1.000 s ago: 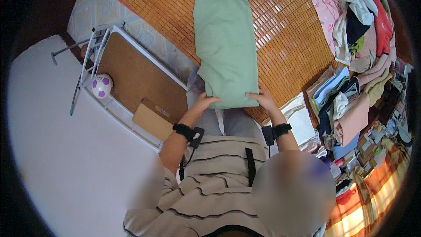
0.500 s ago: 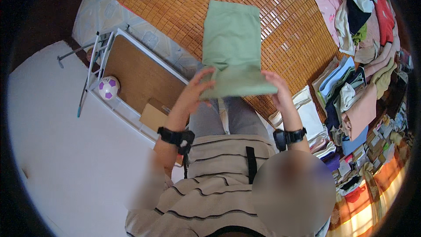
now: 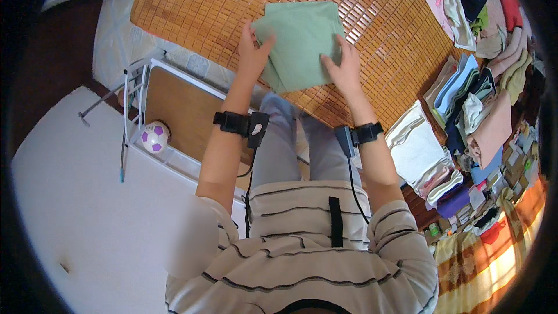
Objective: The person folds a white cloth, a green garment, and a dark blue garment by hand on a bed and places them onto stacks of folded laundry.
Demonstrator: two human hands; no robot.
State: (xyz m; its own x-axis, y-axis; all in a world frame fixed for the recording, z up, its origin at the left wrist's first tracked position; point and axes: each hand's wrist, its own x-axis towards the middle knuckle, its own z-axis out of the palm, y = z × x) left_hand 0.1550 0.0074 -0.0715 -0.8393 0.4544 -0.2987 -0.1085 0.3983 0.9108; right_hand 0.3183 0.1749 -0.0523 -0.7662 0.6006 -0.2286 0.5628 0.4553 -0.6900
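Note:
A light green garment (image 3: 305, 46), folded into a rough square, lies on the bamboo mat (image 3: 203, 11) in front of me. Its left layers sit slightly askew, with a lower corner sticking out. At its left edge is my left hand (image 3: 253, 52), the fingers spread and the thumb reaching over the cloth. My right hand (image 3: 344, 68) rests at the right edge, its thumb and fingers apart against the fabric. Neither hand is closed round the garment. What kind of garment it is, I cannot tell from the fold. Both wrists wear black straps with small devices.
Folded clothes (image 3: 456, 102) and a white folded stack (image 3: 414, 142) lie along the mat's right side. Loose clothes (image 3: 476, 0) pile up at the far right. On the left stand a white-framed brown board (image 3: 180, 104) and a white-and-purple ball (image 3: 156, 137).
The garment's near part has been folded up and away from me, making it shorter. Both hands have moved forward with it, and the cloth now lies farther from my body.

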